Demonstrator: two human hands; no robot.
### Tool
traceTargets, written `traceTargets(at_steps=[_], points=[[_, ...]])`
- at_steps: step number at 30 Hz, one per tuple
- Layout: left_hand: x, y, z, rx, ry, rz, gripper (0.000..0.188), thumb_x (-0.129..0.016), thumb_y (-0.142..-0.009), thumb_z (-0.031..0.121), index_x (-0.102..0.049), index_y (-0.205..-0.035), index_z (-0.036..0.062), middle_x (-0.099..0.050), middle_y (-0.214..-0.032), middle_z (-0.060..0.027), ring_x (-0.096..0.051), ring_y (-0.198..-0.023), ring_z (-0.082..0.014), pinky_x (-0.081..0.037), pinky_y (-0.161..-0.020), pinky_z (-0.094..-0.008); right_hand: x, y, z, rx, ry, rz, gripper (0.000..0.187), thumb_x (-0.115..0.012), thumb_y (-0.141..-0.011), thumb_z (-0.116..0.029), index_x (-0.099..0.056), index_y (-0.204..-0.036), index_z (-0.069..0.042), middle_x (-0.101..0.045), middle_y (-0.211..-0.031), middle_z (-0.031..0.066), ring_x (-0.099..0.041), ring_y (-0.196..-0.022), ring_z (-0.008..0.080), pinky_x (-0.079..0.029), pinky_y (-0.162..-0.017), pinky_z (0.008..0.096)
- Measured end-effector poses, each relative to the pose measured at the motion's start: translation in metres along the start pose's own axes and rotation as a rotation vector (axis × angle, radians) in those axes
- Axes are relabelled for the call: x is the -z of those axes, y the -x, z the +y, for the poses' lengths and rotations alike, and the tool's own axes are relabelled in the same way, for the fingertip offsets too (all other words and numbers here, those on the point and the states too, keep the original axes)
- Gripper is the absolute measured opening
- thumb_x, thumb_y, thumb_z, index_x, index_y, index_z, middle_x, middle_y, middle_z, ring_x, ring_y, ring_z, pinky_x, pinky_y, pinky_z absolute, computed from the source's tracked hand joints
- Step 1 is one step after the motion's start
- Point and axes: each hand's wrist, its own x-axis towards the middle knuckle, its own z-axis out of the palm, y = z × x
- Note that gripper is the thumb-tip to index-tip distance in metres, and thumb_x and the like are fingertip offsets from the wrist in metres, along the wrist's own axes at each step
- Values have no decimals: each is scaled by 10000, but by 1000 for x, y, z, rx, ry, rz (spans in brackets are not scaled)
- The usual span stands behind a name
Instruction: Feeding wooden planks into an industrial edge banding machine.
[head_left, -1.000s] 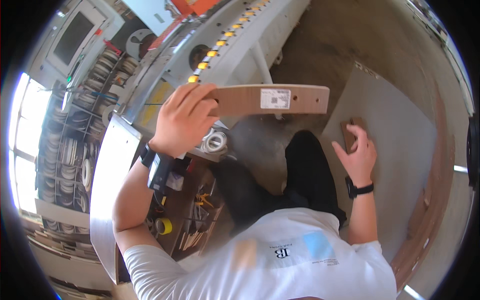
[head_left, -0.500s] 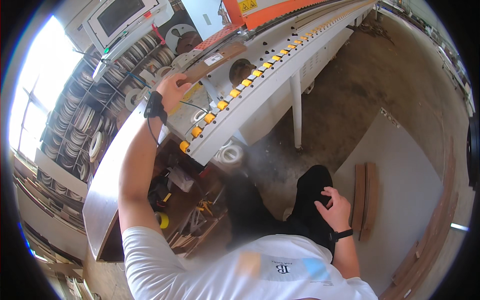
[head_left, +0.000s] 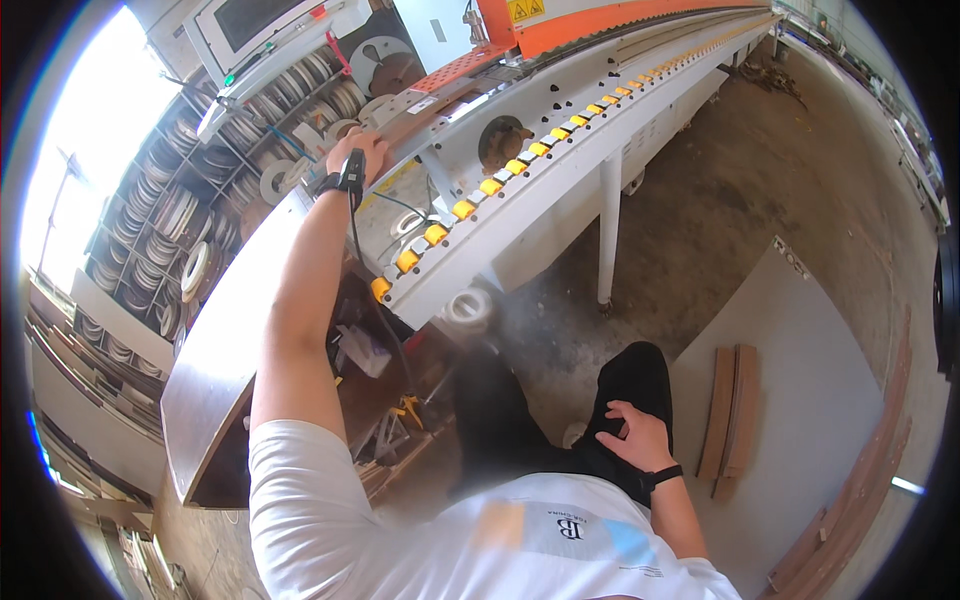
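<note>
My left hand is at the near end of a narrow brown board on the feed side of a long machine. Its fingers are bent against the board's end; the far side of the grip is hidden. The board lies along a red perforated guide. My right hand rests by my thigh, holding nothing, its fingers loosely apart. Beside it, two brown strips lie on a grey sheet.
Yellow rollers line the machine's outer rail. A control panel stands at the far left, in front of shelves of edging rolls. A curved worktop is beside my left arm. White rolls sit under the rail.
My left hand has pushed forward with the board, which has slid farther along the guide toward the orange housing. My right hand has shifted slightly left and down. The view has turned a little.
</note>
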Motion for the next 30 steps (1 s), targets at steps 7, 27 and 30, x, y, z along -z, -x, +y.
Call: traceTargets(at_steps=[7,27,30], points=[[25,38,-2,-234,-96,-61,486,-467,-1118,477,-639,-1481,204,-628,-1488,-127,-617,-1337,-356,-498,-1121,-460,-5,-2,20,-36,-74,18,528,-881,-827,-312,-692,-1275,-106,-815,-1050,14,-718,-695,169,-579,-694,325],[-33,-66,128,-411,-227,-140,643,-442,-1116,545,-590,-1487,42,-554,-1554,-206,-518,-1456,-395,-423,-1225,-484,4,6,38,-167,-366,187,465,-881,-849,-218,-696,-1254,-83,-816,-1055,63,-699,-711,144,-584,-707,326],[-79,-83,47,-603,-34,143,481,-559,-1107,355,-612,-1452,24,-537,-1566,-223,-507,-1455,-424,-419,-1231,-499,17,9,50,-122,-341,352,437,-860,-867,-192,-695,-1255,-77,-804,-1014,72,-710,-755,182,-591,-733,343]])
